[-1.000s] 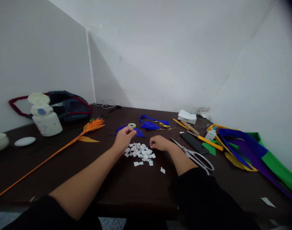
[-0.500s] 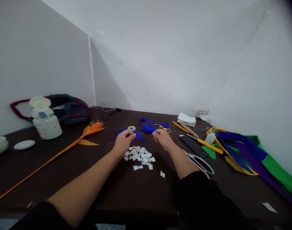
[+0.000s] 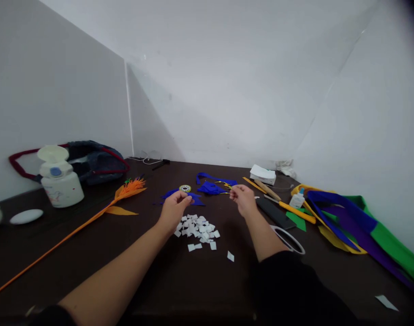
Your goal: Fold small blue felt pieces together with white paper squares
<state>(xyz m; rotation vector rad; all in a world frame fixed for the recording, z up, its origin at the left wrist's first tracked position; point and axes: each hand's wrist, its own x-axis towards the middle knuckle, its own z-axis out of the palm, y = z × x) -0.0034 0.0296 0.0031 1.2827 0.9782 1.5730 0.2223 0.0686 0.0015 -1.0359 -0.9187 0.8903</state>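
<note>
My left hand (image 3: 175,209) is closed in a pinch above the dark table, left of a pile of small white paper pieces (image 3: 198,228). Farther right, my right hand (image 3: 243,199) has thumb and fingertips pressed together. What either pinch holds, if anything, is too small to make out. Blue pieces of cloth or paper (image 3: 211,188) lie just beyond my hands, with yellow scraps (image 3: 227,184) by the right fingertips. A round roll of tape (image 3: 185,188) rests behind my left hand. Under my right forearm, scissors (image 3: 290,239) with pale handles are partly hidden.
An orange paper flower (image 3: 130,190) on a long stem, a white bottle (image 3: 62,188) and a denim bag (image 3: 103,163) occupy the left. To the right lie a yellow cutter (image 3: 297,212), a black case (image 3: 275,213), a glue bottle (image 3: 297,198) and coloured sheets (image 3: 349,222).
My right hand has moved right and slightly farther from the left one, toward the yellow scraps. Both pinches stay closed. The view has shifted slightly upward.
</note>
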